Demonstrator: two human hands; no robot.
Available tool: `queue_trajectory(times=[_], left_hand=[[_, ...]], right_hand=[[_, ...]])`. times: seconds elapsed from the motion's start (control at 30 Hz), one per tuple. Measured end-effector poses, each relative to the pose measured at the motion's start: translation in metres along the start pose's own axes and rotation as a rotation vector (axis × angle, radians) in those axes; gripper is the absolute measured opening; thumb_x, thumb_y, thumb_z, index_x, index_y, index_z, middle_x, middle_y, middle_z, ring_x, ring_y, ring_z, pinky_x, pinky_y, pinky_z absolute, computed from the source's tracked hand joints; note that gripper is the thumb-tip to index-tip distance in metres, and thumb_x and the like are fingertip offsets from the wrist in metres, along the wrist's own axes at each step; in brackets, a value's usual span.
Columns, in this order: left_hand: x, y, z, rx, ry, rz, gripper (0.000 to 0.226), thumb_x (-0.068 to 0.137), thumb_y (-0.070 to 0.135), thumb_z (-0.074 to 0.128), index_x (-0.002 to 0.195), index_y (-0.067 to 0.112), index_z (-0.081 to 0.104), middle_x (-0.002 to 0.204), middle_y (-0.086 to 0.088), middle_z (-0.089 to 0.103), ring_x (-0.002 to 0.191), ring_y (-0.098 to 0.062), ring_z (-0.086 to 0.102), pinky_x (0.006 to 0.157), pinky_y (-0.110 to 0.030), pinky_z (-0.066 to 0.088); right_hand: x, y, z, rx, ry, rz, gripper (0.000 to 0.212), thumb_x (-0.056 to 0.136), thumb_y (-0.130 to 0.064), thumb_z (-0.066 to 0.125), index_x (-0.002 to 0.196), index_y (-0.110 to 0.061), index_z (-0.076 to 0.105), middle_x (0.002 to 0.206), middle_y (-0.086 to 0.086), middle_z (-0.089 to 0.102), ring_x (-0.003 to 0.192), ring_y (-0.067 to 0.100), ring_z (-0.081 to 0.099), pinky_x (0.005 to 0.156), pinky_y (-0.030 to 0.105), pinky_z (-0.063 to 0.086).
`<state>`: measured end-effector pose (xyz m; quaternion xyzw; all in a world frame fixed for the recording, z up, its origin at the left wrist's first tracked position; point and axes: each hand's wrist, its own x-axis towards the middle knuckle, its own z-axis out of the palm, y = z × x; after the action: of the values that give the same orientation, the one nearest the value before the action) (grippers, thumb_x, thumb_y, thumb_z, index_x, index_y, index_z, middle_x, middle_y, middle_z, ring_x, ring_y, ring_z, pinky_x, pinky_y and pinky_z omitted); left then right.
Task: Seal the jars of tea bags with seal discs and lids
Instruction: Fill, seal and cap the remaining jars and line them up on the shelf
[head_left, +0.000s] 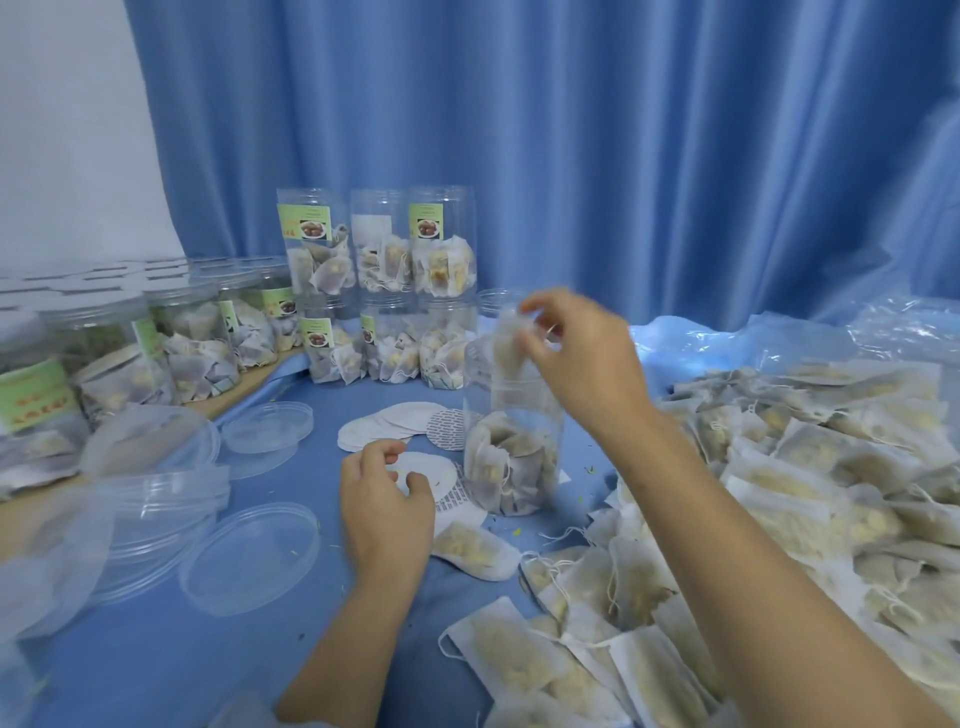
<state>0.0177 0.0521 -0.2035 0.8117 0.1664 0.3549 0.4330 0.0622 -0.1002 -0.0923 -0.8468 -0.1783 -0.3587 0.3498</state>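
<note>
- Blue-covered table (156, 649), blue curtain (571, 130) behind.
- Right hand (582, 358) pinches a tea bag (508, 340) over the open jar (511, 436).
- Left hand (387, 499) curled on a seal disc (431, 470), grip probably loose.

Soft, even, bluish light is filling the scene, casting only faint shadows on the blue table cover (156, 660). Wide-angle distortion is bending the edges, where the clear lids (156, 499) are smearing out of focus. Motion blur is softening the right hand (582, 358).
</note>
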Motion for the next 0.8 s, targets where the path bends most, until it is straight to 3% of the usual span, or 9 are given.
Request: queue_trajectory(times=[0.07,0.13,0.2,0.27,0.33,0.43,0.53,0.7,0.8], left_hand=[[0.003,-0.001,-0.001,0.058,0.007,0.005,0.029,0.085,0.006,0.056,0.113,0.015,0.055,0.118,-0.005,0.049,0.101,-0.021,0.054,0.078,-0.03,0.041],[0.007,-0.003,-0.003,0.156,0.053,0.03,0.032,0.084,0.007,0.057,0.116,0.012,0.055,0.119,-0.008,0.048,0.106,-0.025,0.052,0.083,-0.035,0.041],[0.01,-0.005,-0.006,0.291,0.119,0.039,0.037,0.08,0.008,0.06,0.116,0.007,0.054,0.119,-0.014,0.049,0.106,-0.032,0.048,0.086,-0.04,0.038],[0.011,-0.009,-0.01,0.474,0.183,0.027,0.039,0.072,0.009,0.065,0.109,0.0,0.054,0.118,-0.022,0.049,0.108,-0.039,0.045,0.091,-0.047,0.035],[0.012,-0.015,-0.016,0.607,0.196,-0.022,0.047,0.069,0.014,0.066,0.109,-0.004,0.051,0.124,-0.027,0.045,0.118,-0.041,0.039,0.1,-0.052,0.027],[0.02,-0.022,-0.024,0.757,0.013,-0.252,0.077,0.08,0.039,0.057,0.137,-0.004,0.028,0.143,-0.031,0.023,0.136,-0.045,0.015,0.11,-0.058,0.013],[0.026,-0.027,-0.023,0.858,-0.12,-0.414,0.092,0.085,0.051,0.052,0.145,-0.005,0.009,0.15,-0.035,0.001,0.138,-0.052,-0.001,0.108,-0.064,0.009],[0.027,-0.03,-0.022,0.955,-0.236,-0.379,0.064,0.094,0.031,0.048,0.14,-0.006,0.026,0.148,-0.039,0.004,0.135,-0.052,0.019,0.111,-0.051,0.023],[0.027,-0.03,-0.026,0.901,-0.206,-0.257,0.042,0.093,0.021,0.046,0.129,-0.001,0.042,0.142,-0.032,0.03,0.128,-0.04,0.039,0.105,-0.039,0.035]], right_hand=[[-0.009,-0.002,0.016,-0.159,-0.071,-0.088,0.024,0.089,-0.036,0.06,0.107,-0.022,0.069,0.114,0.001,0.065,0.11,0.025,0.053,0.095,0.038,0.039],[-0.019,-0.013,0.032,-0.132,0.072,-0.291,0.015,0.085,-0.027,0.067,0.092,-0.016,0.074,0.1,0.005,0.069,0.096,0.031,0.059,0.086,0.04,0.044],[-0.029,-0.025,0.051,-0.16,0.09,-0.503,0.003,0.076,-0.016,0.073,0.075,-0.014,0.075,0.077,0.003,0.069,0.075,0.027,0.062,0.079,0.038,0.045],[-0.037,-0.031,0.075,-0.321,-0.03,-0.608,0.007,0.067,-0.014,0.077,0.064,-0.019,0.074,0.063,-0.003,0.065,0.067,0.019,0.061,0.089,0.032,0.042],[-0.045,-0.037,0.095,-0.465,-0.171,-0.623,0.005,0.068,-0.018,0.073,0.068,-0.022,0.074,0.066,-0.005,0.064,0.075,0.017,0.061,0.099,0.029,0.041],[-0.055,-0.037,0.119,-0.42,-0.534,-0.442,0.035,0.091,-0.034,0.053,0.112,-0.008,0.064,0.111,0.008,0.061,0.11,0.026,0.051,0.099,0.034,0.034],[-0.066,-0.029,0.134,-0.488,-0.703,-0.255,0.059,0.093,-0.052,0.042,0.124,-0.003,0.05,0.127,0.017,0.053,0.119,0.031,0.046,0.098,0.037,0.034],[-0.075,-0.022,0.14,-0.442,-0.682,-0.222,0.049,0.1,-0.042,0.03,0.116,-0.004,0.055,0.119,0.018,0.06,0.111,0.032,0.054,0.089,0.038,0.041],[-0.077,-0.024,0.137,-0.283,-0.645,-0.149,0.04,0.101,-0.029,0.026,0.109,-0.005,0.056,0.112,0.019,0.06,0.106,0.032,0.056,0.086,0.037,0.042]])
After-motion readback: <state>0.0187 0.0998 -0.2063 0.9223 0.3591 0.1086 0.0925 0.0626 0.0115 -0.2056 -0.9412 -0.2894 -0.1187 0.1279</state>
